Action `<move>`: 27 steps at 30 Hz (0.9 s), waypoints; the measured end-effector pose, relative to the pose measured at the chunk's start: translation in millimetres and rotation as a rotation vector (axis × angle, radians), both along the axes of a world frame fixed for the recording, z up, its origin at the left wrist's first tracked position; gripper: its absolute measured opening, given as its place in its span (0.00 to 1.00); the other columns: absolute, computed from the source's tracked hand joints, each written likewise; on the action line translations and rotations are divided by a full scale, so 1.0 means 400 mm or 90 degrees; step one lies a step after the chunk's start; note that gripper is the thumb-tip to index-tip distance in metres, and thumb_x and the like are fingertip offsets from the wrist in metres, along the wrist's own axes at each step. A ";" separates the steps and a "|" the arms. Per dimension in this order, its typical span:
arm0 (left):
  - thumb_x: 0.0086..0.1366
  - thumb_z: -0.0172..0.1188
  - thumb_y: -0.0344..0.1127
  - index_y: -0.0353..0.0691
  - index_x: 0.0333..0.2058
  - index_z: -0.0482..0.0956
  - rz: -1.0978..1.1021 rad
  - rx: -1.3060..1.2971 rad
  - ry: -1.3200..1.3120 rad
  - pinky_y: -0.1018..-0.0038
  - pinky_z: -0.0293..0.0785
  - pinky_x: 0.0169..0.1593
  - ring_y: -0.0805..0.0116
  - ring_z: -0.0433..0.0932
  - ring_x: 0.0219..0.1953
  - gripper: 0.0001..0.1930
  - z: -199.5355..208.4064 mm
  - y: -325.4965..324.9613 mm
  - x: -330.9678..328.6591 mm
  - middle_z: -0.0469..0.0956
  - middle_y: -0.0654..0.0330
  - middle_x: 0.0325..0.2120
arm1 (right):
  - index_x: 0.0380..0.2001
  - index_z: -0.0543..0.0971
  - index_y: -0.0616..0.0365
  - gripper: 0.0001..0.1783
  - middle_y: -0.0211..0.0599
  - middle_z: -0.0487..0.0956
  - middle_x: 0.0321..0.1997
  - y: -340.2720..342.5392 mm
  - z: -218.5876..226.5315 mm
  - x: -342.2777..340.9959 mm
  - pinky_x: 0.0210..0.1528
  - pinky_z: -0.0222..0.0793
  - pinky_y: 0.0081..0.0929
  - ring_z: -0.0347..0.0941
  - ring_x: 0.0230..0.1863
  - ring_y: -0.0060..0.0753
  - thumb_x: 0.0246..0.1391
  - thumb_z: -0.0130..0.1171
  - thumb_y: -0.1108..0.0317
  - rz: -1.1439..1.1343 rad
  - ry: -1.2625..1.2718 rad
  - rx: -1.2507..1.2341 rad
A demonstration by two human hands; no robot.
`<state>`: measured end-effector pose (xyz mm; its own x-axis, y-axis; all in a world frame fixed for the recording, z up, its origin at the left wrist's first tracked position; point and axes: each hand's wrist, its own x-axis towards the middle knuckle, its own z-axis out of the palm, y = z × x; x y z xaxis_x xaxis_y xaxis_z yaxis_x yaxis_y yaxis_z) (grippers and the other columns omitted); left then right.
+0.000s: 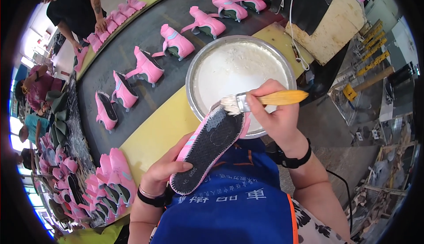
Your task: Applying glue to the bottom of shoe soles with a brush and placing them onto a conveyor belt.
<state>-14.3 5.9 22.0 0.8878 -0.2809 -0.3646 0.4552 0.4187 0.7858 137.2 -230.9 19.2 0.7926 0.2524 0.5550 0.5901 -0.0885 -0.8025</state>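
Note:
My left hand (167, 166) is closed round the heel end of a pink shoe upper (207, 149), its black stitched underside turned up and the thumb lying on it. My right hand (277, 119) grips the yellow wooden handle of a paintbrush (282, 97). The brush's pale bristles touch the toe end of the underside, where a wet greyish patch shows. Just beyond the toe stands a wide metal basin (191, 89) of white liquid. Both hands are closed.
Several pink shoe uppers (148, 67) lie in a row on a dark belt (132, 38) with yellow edging (150, 124). More uppers (110, 180) are piled at the left. Across the belt, a person in black (73, 7) handles uppers. A whitish board (327, 27) stands behind the basin.

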 end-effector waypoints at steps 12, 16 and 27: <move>0.51 0.63 0.41 0.28 0.72 0.52 0.040 0.003 -0.038 0.64 0.55 0.73 0.55 0.65 0.70 0.51 -0.022 -0.006 -0.004 0.64 0.44 0.67 | 0.29 0.76 0.62 0.09 0.30 0.77 0.19 0.015 -0.004 -0.021 0.25 0.66 0.18 0.74 0.21 0.16 0.58 0.68 0.73 -0.028 0.092 0.028; 0.52 0.66 0.38 0.31 0.73 0.51 0.079 0.048 -0.043 0.62 0.60 0.71 0.56 0.66 0.69 0.51 -0.009 -0.014 0.000 0.65 0.45 0.67 | 0.30 0.76 0.61 0.08 0.28 0.77 0.21 -0.003 -0.009 -0.027 0.25 0.64 0.17 0.72 0.22 0.14 0.60 0.67 0.74 -0.105 0.087 -0.183; 0.55 0.70 0.42 0.33 0.73 0.50 0.115 0.222 -0.207 0.64 0.66 0.67 0.59 0.70 0.65 0.52 -0.106 -0.005 0.010 0.68 0.48 0.64 | 0.29 0.75 0.62 0.09 0.29 0.75 0.20 0.030 -0.052 -0.023 0.25 0.63 0.19 0.69 0.22 0.13 0.59 0.66 0.75 -0.079 0.140 -0.012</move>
<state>-10.3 4.0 -20.6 0.9941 -0.0229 -0.1061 0.1084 0.1558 0.9818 127.8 -219.0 -1.4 0.9196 0.1543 0.3614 0.3846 -0.1647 -0.9083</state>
